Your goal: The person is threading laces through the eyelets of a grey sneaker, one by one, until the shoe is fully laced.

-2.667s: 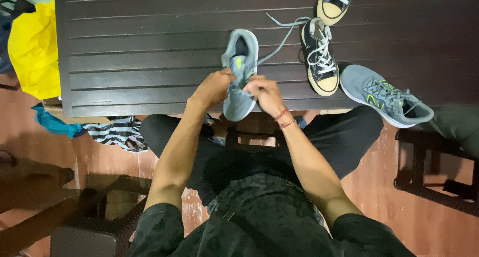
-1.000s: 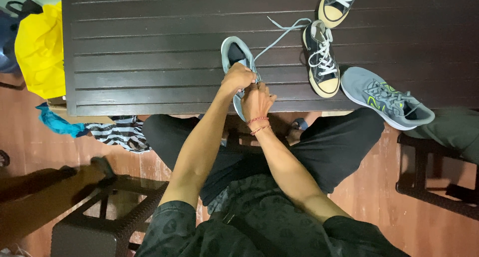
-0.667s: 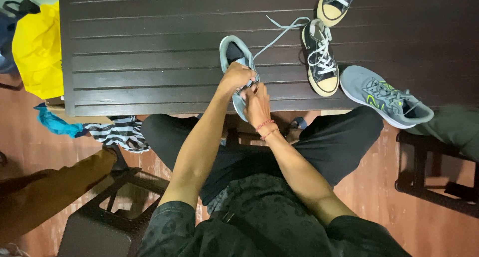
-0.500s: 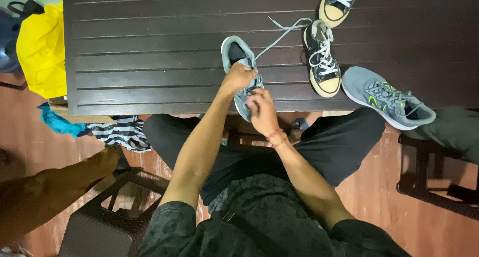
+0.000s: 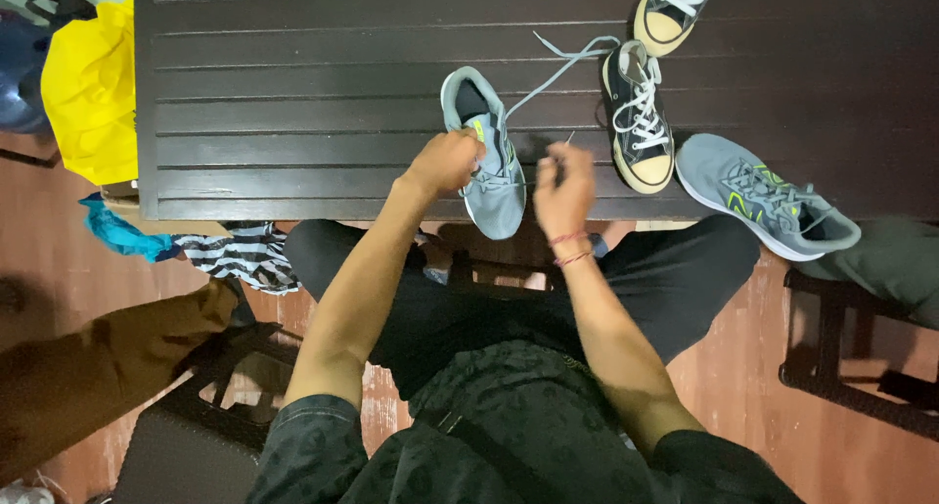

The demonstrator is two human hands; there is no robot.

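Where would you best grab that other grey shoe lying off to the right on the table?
Probably around the heel collar of the grey shoe, coming from the right. It lies flat on the dark slatted table with its opening facing up, heel towards the table's edge, clear of the black sneaker.

Grey sneaker (image 5: 489,152): light grey with yellow-green accents, lay near the front edge of the dark slatted table, toe toward me, opening facing up. Grey lace (image 5: 548,73): partly threaded; one end trailed loose across the slats, the other I pulled taut.
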